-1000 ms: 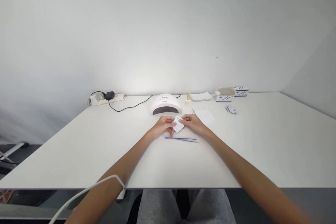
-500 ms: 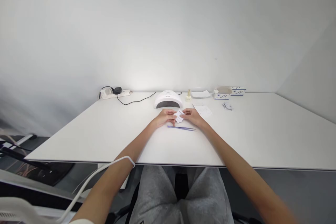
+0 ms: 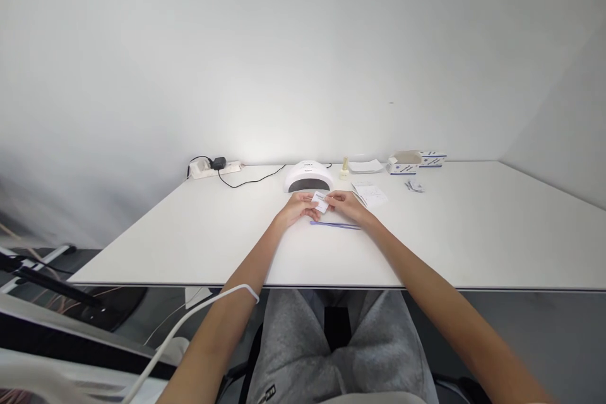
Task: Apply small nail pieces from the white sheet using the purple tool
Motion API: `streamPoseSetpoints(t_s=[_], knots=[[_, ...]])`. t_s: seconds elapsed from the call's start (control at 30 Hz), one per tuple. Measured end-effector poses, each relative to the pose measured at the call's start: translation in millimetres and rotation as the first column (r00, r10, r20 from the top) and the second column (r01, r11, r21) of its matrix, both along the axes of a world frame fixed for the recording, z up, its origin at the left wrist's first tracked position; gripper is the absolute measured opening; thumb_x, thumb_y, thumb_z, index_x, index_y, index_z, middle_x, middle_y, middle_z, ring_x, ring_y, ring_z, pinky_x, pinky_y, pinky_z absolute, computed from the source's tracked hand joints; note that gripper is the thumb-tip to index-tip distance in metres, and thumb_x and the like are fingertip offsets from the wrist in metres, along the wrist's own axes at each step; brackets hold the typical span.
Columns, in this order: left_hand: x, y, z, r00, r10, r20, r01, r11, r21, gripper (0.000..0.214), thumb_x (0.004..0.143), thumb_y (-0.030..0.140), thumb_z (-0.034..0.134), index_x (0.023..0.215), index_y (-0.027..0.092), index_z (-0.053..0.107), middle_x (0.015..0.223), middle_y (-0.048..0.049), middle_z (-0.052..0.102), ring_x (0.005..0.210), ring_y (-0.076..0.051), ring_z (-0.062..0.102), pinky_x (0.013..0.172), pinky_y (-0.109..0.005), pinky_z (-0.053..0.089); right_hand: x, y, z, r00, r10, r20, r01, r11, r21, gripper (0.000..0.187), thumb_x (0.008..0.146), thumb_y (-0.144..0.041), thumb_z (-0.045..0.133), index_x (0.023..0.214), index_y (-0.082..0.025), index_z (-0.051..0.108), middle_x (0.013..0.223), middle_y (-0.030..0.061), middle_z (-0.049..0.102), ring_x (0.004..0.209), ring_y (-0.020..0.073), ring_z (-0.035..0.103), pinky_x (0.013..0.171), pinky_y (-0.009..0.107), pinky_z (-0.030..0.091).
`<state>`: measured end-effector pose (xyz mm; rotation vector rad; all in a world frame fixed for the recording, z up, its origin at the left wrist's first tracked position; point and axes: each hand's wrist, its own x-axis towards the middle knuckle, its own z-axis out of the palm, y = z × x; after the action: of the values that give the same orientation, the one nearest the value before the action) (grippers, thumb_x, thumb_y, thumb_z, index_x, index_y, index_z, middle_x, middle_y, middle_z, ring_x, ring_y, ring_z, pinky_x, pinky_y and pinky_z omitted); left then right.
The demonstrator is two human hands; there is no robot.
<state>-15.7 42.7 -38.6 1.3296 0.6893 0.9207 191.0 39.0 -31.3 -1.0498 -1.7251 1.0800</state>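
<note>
Packet [image 3: 320,202]: small, flat, white and roughly square, with dark print near its upper edge and fainter marks lower down, turned so that its corners sit askew to the table [image 3: 199,237]. It is held up just above the tabletop, between the two hands and in front of the domed white lamp [image 3: 308,175]. The print is too small to read, and fingers cover the packet's left and right edges, so I cannot tell whether it is sealed or torn, or whether it is a single piece. The fingers behind it are mostly hidden. The lower part of the lamp's dark opening lies close behind the packet and the fingertips. Writing on the sheet [image 3: 375,194] beyond the right hand is illegible, and both forearms run out of frame at the bottom. The left hand [image 3: 299,207] pinches the left side narrowly, thumb on the near face and the other fingers curled behind and below; the right hand [image 3: 347,204] grips the upper right side the same way, thumb on the face. Both forearms are bare and angle inward across the table's front edge, the wrists low. Below the hands lie purple tweezers [image 3: 335,225], their right end near the right wrist; whether they touch it is unclear.
</note>
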Motion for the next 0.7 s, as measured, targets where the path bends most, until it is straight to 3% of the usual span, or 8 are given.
streamPoseSetpoints(t_s=[0.2,0.43,0.7], knots=[[-2,-2,4.9,0.990,-0.090,-0.105,0.091,0.996,0.004,0.034,0.076,0.026,0.075,0.101,0.004,0.068,0.093,-0.0205,0.073,0.072,-0.023,0.072,0.068,-0.033,0.057,0,-3,-5.9,0.999,-0.050,-0.010,0.050,0.998,0.044,0.027,0.076,-0.042,0.068,0.080,-0.016,0.069,0.071,0.0044,0.069,0.063,0.0151,0.060,0.071,0.030,0.049],[-4,-3,6.1,0.985,-0.103,-0.135,0.106,0.994,0.019,0.032,0.078,0.029,0.072,0.098,0.003,0.071,0.089,-0.0202,0.073,0.072,-0.022,0.072,0.070,-0.032,0.057,0,6,-13.8,1.000,-0.001,0.018,-0.002,0.990,0.141,0.028,0.076,-0.044,0.066,0.080,-0.016,0.070,0.071,0.0035,0.068,0.059,0.0143,0.056,0.064,0.029,0.048],[-1,-2,3.4,0.986,-0.088,-0.145,0.093,0.995,0.025,0.034,0.075,0.028,0.076,0.098,0.004,0.069,0.091,-0.0203,0.073,0.072,-0.023,0.072,0.072,-0.034,0.057,-1,2,-14.0,0.998,-0.026,0.049,0.018,0.989,0.148,0.030,0.077,-0.044,0.066,0.085,-0.015,0.070,0.076,0.0044,0.069,0.066,0.0158,0.059,0.066,0.029,0.047]])
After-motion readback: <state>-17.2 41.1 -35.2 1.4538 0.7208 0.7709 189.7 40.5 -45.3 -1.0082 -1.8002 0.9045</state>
